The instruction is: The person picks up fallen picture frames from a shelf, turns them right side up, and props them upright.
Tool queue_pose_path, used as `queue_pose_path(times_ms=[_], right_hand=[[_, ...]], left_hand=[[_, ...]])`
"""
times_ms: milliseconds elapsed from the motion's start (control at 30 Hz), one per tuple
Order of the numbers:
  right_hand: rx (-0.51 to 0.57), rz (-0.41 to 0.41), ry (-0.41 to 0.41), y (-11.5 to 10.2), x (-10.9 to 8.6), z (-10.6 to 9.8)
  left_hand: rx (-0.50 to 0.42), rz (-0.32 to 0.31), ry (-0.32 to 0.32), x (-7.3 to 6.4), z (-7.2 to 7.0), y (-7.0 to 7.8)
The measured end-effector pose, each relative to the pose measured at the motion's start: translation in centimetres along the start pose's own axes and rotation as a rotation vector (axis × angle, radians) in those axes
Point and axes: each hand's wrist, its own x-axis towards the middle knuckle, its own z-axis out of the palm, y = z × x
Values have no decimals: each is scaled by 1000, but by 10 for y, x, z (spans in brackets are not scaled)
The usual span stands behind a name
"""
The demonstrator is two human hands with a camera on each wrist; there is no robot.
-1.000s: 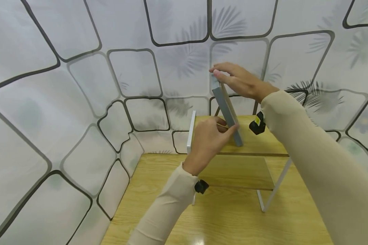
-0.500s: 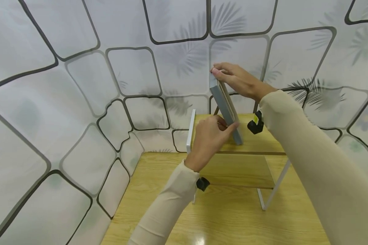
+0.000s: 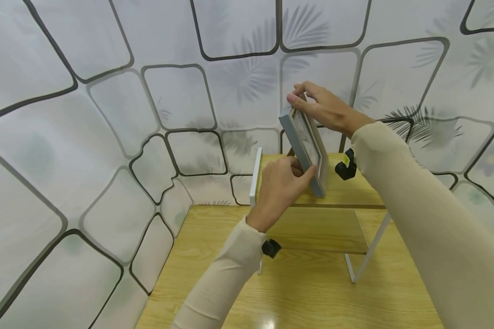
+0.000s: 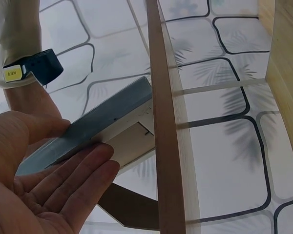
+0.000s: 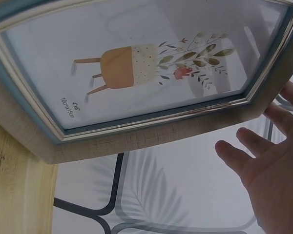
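A picture frame (image 3: 306, 141) with a grey-blue side edge stands tilted on the upper board of a small shelf (image 3: 350, 185). My left hand (image 3: 277, 192) pinches its lower near side; in the left wrist view the thumb lies on the edge and the fingers (image 4: 90, 170) reach behind. At the top, my right hand (image 3: 327, 107) holds the upper edge between thumb and fingers. The right wrist view shows the frame's front (image 5: 151, 139), with a beige border and a print of a planter with flowers. Behind the frame, a brown flap (image 4: 129, 207) sticks out.
The shelf has white metal legs (image 3: 370, 251) and a lower wooden board (image 3: 317, 233). It stands on a wood-grain table (image 3: 214, 246). Patterned sheeting (image 3: 181, 96) rises close behind and on the left.
The picture frame has turned so that more of its front faces the head camera. My right hand has shifted slightly right with its top edge; my left hand stays almost in place.
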Motion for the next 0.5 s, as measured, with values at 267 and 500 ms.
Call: queue_pose_path(times_ms=[267, 500], right_hand=[[-8, 32, 38, 4, -1, -2], [-28, 54, 50, 6, -6, -5]], left_hand=[[2, -26, -11, -3, -3, -2], [26, -20, 4, -2, -5, -6]])
